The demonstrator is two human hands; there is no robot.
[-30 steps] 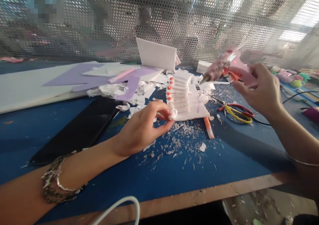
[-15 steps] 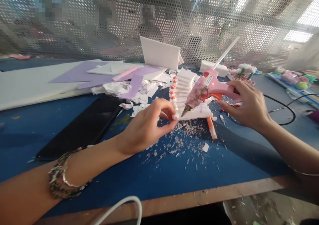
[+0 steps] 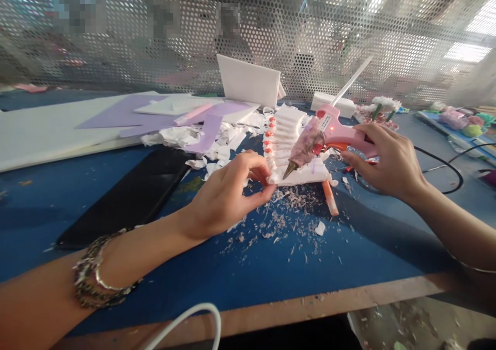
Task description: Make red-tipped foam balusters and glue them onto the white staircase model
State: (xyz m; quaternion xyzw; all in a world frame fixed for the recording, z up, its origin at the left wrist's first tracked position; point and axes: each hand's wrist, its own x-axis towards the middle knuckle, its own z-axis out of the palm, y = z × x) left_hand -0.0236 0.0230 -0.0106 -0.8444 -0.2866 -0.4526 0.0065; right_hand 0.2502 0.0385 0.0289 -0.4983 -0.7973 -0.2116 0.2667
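My right hand (image 3: pixel 391 158) grips a pink hot glue gun (image 3: pixel 346 135) with a small light glowing on it. A clear glue stick (image 3: pixel 352 80) juts from its back, and its metal nozzle points down and left, close over the near-left part of a white ridged foam piece (image 3: pixel 289 138). Small orange-and-white bits (image 3: pixel 268 134) run along that piece's left edge. With thumb and finger pinched, my left hand (image 3: pixel 228 195) holds the piece's near-left corner. An orange marker-like stick (image 3: pixel 330 197) pokes out at the near-right corner.
White and purple sheets (image 3: pixel 116 112) and torn white scraps (image 3: pixel 217 151) lie at the left. A black phone-like slab (image 3: pixel 127 197) is beside my left arm. Perforated metal (image 3: pixel 186 55) stands behind. A black cable (image 3: pixel 457 177) loops at the right; a white cable (image 3: pixel 194 308) at the front.
My right hand and the glue gun have shifted very slightly to the right. My left hand keeps its pinch at the corner.
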